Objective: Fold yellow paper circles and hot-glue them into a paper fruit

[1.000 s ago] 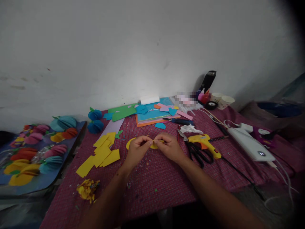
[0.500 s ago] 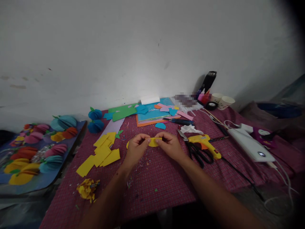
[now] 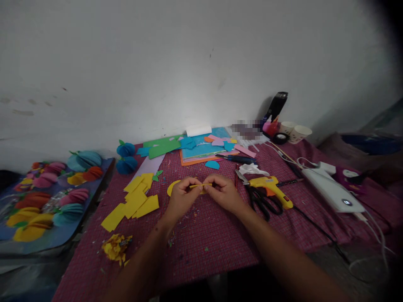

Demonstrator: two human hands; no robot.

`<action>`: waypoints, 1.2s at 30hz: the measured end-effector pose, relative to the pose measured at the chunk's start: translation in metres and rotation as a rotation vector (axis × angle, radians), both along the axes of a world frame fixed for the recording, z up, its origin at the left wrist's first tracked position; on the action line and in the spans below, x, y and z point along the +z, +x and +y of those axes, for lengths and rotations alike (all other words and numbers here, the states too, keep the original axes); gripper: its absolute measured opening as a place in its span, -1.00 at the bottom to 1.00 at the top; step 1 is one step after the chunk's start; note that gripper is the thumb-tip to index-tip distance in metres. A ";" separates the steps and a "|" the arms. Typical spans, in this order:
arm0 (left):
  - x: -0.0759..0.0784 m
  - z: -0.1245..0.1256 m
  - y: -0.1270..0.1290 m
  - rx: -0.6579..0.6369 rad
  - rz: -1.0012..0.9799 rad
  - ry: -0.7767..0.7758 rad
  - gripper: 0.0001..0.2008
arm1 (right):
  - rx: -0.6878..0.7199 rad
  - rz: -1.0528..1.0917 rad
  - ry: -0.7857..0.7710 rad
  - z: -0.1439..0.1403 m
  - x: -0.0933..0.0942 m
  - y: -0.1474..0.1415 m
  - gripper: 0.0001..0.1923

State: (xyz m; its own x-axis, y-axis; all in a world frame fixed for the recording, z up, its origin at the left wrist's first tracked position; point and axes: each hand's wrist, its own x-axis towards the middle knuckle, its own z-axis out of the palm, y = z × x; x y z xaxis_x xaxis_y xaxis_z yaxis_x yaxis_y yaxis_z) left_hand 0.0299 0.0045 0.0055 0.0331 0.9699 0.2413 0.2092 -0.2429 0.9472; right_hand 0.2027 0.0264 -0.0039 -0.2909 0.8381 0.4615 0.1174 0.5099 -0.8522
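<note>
Head view: my left hand and right hand both pinch a folded yellow paper piece above the red cloth. Risk, I'd say: uneven fingertip pressure skews the crease; glue gun close by.

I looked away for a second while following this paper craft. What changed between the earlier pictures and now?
The yellow paper piece pinched between the left hand and right hand turned: half a second ago its folded face showed, now only a thin edge shows. Both hands kept their grip. The glue gun, scissors and yellow sheets did not move.
</note>
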 end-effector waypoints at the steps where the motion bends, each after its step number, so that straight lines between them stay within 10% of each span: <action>1: 0.000 0.000 0.000 0.001 0.014 0.008 -0.92 | 0.000 0.002 -0.002 0.000 0.000 0.000 -0.89; 36: -0.009 0.005 -0.001 -0.086 0.067 -0.029 -0.94 | -0.016 -0.006 -0.078 0.000 0.000 -0.001 -0.88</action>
State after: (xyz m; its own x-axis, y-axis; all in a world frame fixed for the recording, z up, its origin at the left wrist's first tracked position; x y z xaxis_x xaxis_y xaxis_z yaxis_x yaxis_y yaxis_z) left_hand 0.0290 0.0090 -0.0036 0.1319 0.9694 0.2072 0.2522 -0.2349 0.9387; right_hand 0.2012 0.0263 -0.0041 -0.2794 0.8759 0.3933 0.1299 0.4403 -0.8884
